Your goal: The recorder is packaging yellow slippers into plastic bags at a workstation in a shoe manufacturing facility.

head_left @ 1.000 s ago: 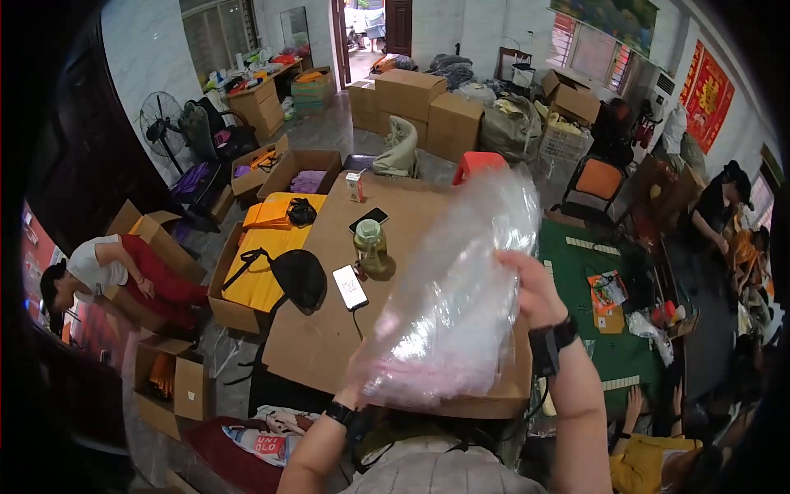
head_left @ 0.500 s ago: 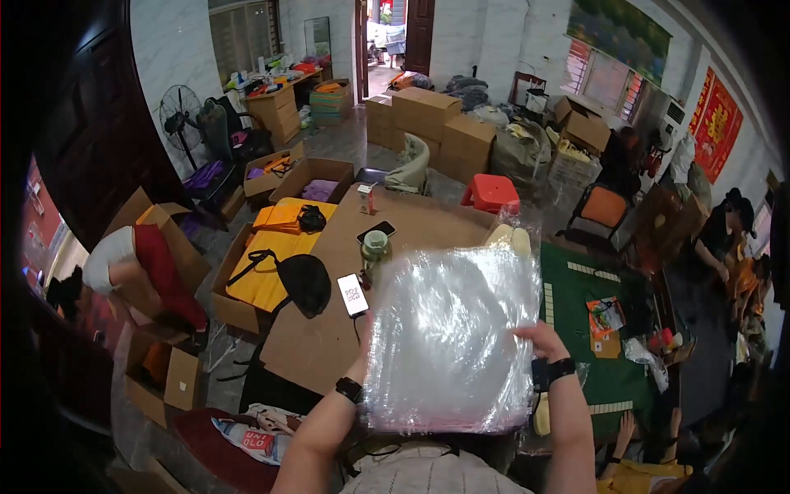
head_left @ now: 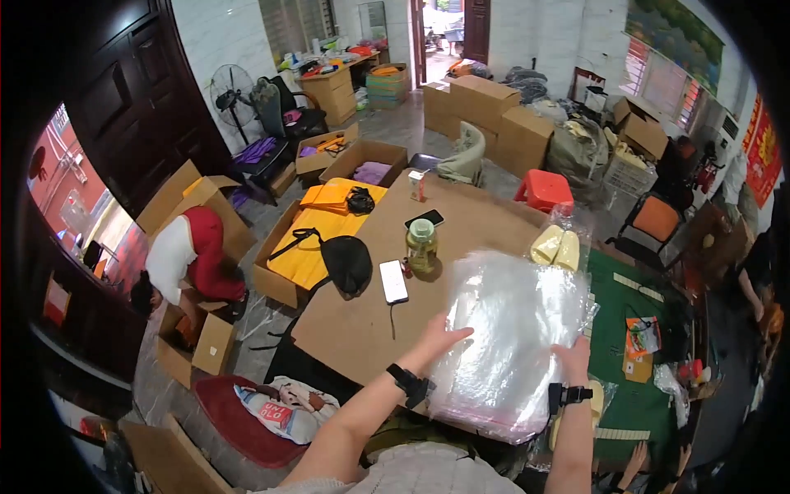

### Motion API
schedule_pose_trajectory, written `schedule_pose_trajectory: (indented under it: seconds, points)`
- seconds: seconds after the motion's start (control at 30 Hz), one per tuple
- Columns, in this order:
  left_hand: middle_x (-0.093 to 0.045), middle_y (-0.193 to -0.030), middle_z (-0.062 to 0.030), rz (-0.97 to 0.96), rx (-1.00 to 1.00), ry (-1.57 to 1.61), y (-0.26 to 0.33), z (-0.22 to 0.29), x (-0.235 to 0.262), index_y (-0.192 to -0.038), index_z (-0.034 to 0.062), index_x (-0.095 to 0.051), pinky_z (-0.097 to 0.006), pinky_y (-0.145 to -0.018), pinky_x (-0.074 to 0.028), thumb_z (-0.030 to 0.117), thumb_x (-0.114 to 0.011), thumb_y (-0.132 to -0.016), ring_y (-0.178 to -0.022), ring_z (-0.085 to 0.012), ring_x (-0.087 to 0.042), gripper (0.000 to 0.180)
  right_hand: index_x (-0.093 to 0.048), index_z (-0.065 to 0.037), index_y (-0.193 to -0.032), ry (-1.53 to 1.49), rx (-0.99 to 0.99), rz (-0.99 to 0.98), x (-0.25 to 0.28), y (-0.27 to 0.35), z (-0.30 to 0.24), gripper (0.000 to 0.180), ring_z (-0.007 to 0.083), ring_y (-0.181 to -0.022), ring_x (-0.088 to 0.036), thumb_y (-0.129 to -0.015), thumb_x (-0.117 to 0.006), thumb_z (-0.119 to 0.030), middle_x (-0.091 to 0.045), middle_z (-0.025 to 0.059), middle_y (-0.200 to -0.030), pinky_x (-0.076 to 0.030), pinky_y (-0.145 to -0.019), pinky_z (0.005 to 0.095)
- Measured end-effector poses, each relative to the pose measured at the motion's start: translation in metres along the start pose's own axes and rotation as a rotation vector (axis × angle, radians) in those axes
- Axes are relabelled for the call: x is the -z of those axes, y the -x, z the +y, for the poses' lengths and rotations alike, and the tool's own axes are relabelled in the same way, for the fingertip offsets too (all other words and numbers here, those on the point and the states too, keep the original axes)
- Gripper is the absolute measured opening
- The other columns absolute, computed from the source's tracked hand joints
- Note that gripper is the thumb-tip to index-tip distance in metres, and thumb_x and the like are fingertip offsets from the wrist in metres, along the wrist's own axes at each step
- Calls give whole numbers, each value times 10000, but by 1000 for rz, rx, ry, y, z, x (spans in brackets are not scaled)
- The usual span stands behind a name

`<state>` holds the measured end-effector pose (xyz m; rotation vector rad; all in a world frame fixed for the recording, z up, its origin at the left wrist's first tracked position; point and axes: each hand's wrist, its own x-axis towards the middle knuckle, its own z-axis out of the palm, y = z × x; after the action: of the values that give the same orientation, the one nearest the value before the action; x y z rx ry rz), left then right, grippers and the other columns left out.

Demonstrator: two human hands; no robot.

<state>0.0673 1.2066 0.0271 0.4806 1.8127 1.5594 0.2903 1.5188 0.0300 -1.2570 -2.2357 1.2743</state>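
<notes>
A large clear plastic bag (head_left: 514, 333) lies spread on the brown cardboard-topped table (head_left: 362, 329) in front of me. My left hand (head_left: 442, 339) presses flat on the bag's left edge, fingers spread. My right hand (head_left: 573, 361) grips the bag's right edge. Both wrists carry black watches. A bag of pale yellow items (head_left: 556, 246) sits just beyond the clear bag.
On the table stand a green-lidded jar (head_left: 421, 246), a white phone (head_left: 393, 281), a black phone (head_left: 425, 219) and a black cap (head_left: 346, 263). A green mat (head_left: 629, 346) lies to the right. A person in red and white (head_left: 185, 259) bends over boxes at left. Cardboard boxes (head_left: 485, 107) fill the back.
The plastic bag was held up in the air a second ago; it has come down and now lies flat on the table under both hands.
</notes>
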Motion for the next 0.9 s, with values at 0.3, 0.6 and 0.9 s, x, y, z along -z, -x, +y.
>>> schedule_pose_trajectory:
  seconds: [0.3, 0.6, 0.9]
  points:
    - [-644, -1096, -71, 290, 273, 465, 32, -34, 79, -1276, 21, -587, -303, -815, -508, 462, -603, -985, -895, -121, -600, 529, -522, 52, -1336, -349, -177, -76, -11, 16, 17, 575, 215, -987, -640, -820, -754, -54, -666, 109, -1161, -521, -874, 338]
    - [-506, -1349, -235, 878, 329, -162, -21, -151, 279, -1496, -28, -287, -388, -974, -468, 477, -823, -779, -1196, -309, -532, 1027, -633, 12, -1120, -222, -403, 9, -26, 48, 27, 361, 154, -827, -587, -830, -776, -148, -645, 55, -935, -501, -703, 317]
    - [-440, -1437, -349, 911, 420, -307, -125, -130, 378, -1516, -72, -192, -424, -1091, -422, 515, -885, -654, -1307, -421, -506, 1253, -478, 58, -1415, -50, -557, 61, -41, 109, -24, 709, 320, -1166, -561, -896, -725, -358, -589, 205, -1329, -452, -1004, 416]
